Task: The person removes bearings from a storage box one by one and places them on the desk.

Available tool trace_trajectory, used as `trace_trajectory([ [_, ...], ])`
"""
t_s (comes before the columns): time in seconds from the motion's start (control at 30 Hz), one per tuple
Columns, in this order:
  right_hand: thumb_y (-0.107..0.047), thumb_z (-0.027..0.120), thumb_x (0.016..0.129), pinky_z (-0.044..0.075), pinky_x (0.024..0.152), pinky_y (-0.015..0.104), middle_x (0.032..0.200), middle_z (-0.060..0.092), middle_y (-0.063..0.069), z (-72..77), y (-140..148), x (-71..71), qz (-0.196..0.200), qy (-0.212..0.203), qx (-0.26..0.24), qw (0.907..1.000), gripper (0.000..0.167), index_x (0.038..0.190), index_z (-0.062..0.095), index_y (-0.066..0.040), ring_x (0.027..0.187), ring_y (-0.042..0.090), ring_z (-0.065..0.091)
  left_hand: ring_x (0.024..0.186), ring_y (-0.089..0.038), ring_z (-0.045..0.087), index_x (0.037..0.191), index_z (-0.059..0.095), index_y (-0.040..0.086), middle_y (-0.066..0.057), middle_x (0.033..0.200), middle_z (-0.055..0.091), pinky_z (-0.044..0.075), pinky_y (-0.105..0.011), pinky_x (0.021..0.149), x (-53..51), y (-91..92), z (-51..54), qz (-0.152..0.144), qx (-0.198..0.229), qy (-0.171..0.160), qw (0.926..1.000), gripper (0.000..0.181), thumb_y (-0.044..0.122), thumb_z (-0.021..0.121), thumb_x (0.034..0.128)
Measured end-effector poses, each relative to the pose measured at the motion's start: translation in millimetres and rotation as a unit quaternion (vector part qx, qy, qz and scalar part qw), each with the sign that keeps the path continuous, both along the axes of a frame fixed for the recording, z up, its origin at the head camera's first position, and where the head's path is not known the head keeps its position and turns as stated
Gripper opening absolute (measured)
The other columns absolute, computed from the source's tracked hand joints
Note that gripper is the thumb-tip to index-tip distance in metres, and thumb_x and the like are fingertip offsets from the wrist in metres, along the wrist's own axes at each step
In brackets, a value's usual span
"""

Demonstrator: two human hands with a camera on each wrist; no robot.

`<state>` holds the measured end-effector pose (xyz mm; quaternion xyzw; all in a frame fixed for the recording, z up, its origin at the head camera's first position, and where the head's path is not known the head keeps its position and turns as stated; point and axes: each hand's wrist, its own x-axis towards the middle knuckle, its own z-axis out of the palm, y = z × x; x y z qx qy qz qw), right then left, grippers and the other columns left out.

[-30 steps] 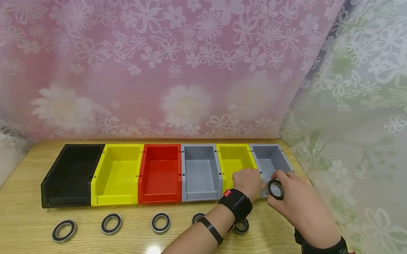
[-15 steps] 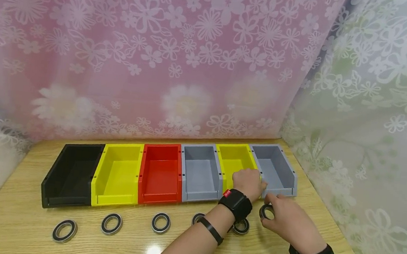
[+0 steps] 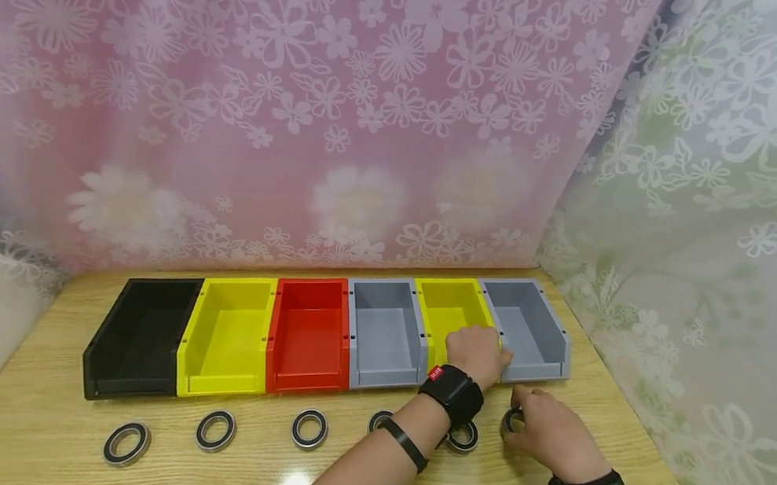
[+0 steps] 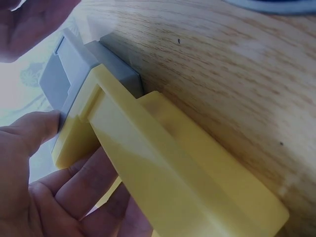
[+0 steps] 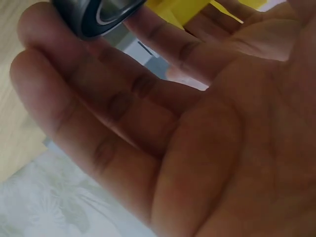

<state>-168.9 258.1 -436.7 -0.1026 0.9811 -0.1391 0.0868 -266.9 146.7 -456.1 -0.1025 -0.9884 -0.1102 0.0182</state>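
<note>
My left hand (image 3: 475, 354) grips the shared wall between the right-hand yellow bin (image 3: 452, 300) and the grey bin (image 3: 529, 324) at the row's right end. In the left wrist view, fingers lie inside the yellow bin (image 4: 143, 153) and the thumb presses from the grey side. In front of that end grey bin, my right hand (image 3: 556, 438) holds a ball bearing (image 3: 508, 424) low at the tabletop, between thumb and fingers. The right wrist view shows the bearing (image 5: 79, 17) against the fingertips, only partly in frame.
Further left stand a grey bin (image 3: 386, 333), a red bin (image 3: 310, 337), a yellow bin (image 3: 229, 336) and a black bin (image 3: 144, 335). Several bearings lie in a row before them, including one bearing (image 3: 308, 444) and another partly behind my left forearm. Curtains (image 3: 373, 114) hang behind.
My right hand has come down from the front of the end grey bin to the tabletop with the bearing. The left hand keeps its hold on the bin wall.
</note>
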Motion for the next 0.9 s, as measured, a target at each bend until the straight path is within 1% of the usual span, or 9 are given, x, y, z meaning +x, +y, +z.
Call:
trace_trajectory([
  [0.13, -0.007, 0.081, 0.074, 0.038, 0.064, 0.036, 0.077, 0.048, 0.002, -5.4, 1.2, -0.9, -0.003, -0.004, -0.012, 0.9999, 0.028, 0.089, 0.057, -0.009, 0.069, 0.018, 0.044, 0.046, -0.017, 0.047, 0.056, 0.056, 0.019, 0.002, 0.05, 0.041, 0.037, -0.032, 0.047, 0.5, 0.2, 0.5, 0.002, -0.003, -0.004, 1.0, 0.059, 0.062, 0.063, 0.0961],
  [0.27, -0.006, 0.08, 0.073, 0.038, 0.064, 0.036, 0.076, 0.048, 0.002, -10.9, 2.7, -2.3, 0.0, -0.003, -0.016, 0.9999, 0.028, 0.087, 0.056, -0.009, 0.069, 0.018, 0.044, 0.046, -0.017, 0.047, 0.056, 0.055, 0.019, 0.002, 0.05, 0.039, 0.037, -0.032, 0.046, 0.9, -0.3, 1.0, 0.0, -0.005, -0.009, 0.9999, 0.059, 0.062, 0.062, 0.0968],
  [0.4, -0.006, 0.078, 0.073, 0.04, 0.063, 0.036, 0.076, 0.049, 0.001, -14.8, 3.7, -3.6, 0.004, 0.004, -0.018, 0.9998, 0.026, 0.086, 0.056, -0.01, 0.069, 0.017, 0.045, 0.046, -0.017, 0.048, 0.056, 0.056, 0.02, 0.002, 0.051, 0.041, 0.038, -0.032, 0.047, 1.6, -0.9, 2.2, -0.002, -0.002, -0.008, 1.0, 0.058, 0.061, 0.062, 0.0968],
  [0.5, -0.006, 0.077, 0.075, 0.041, 0.063, 0.037, 0.076, 0.05, 0.001, -16.0, 3.9, -3.7, 0.004, 0.008, -0.017, 0.9998, 0.023, 0.086, 0.057, -0.01, 0.069, 0.017, 0.046, 0.047, -0.018, 0.048, 0.056, 0.056, 0.02, 0.002, 0.051, 0.043, 0.038, -0.032, 0.047, 2.1, -0.8, 2.6, -0.001, 0.002, -0.007, 1.0, 0.058, 0.061, 0.062, 0.0967],
  [0.67, -0.006, 0.077, 0.077, 0.042, 0.062, 0.037, 0.076, 0.051, 0.001, -15.8, 3.8, -3.6, 0.002, 0.011, -0.008, 0.9999, 0.021, 0.088, 0.059, -0.011, 0.069, 0.017, 0.047, 0.047, -0.017, 0.048, 0.056, 0.055, 0.02, 0.002, 0.051, 0.042, 0.038, -0.032, 0.048, 2.0, -1.3, 2.7, -0.003, 0.005, -0.008, 1.0, 0.058, 0.06, 0.062, 0.0969],
  [0.9, -0.007, 0.079, 0.074, 0.042, 0.062, 0.037, 0.077, 0.052, 0.002, -13.1, 3.1, -4.1, -0.005, 0.001, 0.0, 1.0, 0.025, 0.089, 0.06, -0.01, 0.069, 0.018, 0.047, 0.046, -0.017, 0.047, 0.056, 0.055, 0.019, 0.002, 0.05, 0.036, 0.036, -0.031, 0.047, 2.1, -2.2, 3.5, -0.006, 0.006, -0.011, 0.9999, 0.058, 0.06, 0.063, 0.097],
])
